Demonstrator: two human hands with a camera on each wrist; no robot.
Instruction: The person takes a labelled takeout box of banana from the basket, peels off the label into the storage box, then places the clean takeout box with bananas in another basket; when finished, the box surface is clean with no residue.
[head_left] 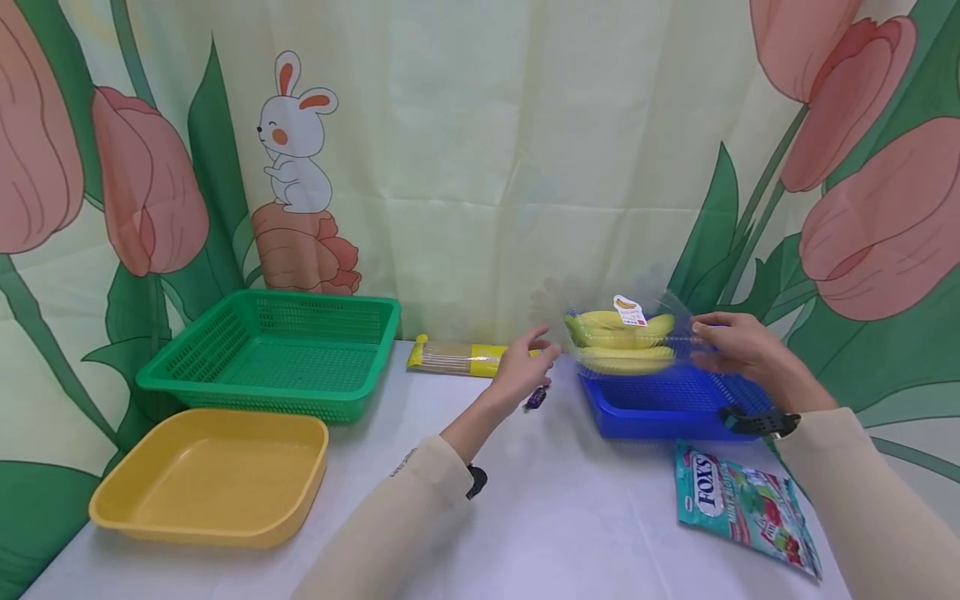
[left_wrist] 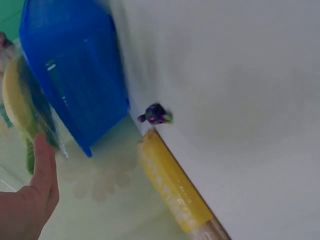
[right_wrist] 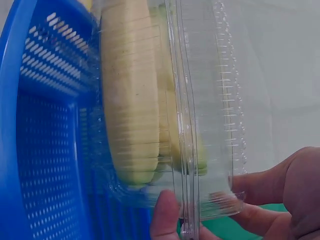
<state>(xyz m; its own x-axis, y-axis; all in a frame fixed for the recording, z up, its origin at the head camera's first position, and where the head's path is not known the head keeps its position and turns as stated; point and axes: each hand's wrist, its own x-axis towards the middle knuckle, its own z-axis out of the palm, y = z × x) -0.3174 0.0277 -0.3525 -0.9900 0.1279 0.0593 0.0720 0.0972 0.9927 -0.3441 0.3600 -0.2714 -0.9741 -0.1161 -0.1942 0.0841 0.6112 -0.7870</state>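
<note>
A clear plastic box of bananas (head_left: 626,342) with a white label is held above the blue basket (head_left: 637,423). My right hand (head_left: 738,350) grips the box's right end; in the right wrist view its fingers (right_wrist: 165,212) pinch the clear rim. Near the box's left end is my left hand (head_left: 521,371), with fairly straight fingers; in the left wrist view they lie close against the box (left_wrist: 20,100), and I cannot tell whether they touch it. A small purple wrapped candy (head_left: 536,397) lies on the table below that hand.
A yellow-ended packet of thin sticks (head_left: 450,358) lies along the back edge. To the left stand a green basket (head_left: 262,387) and a yellow tray (head_left: 210,533). In front of the blue basket lies a teal FOX'S candy bag (head_left: 750,508).
</note>
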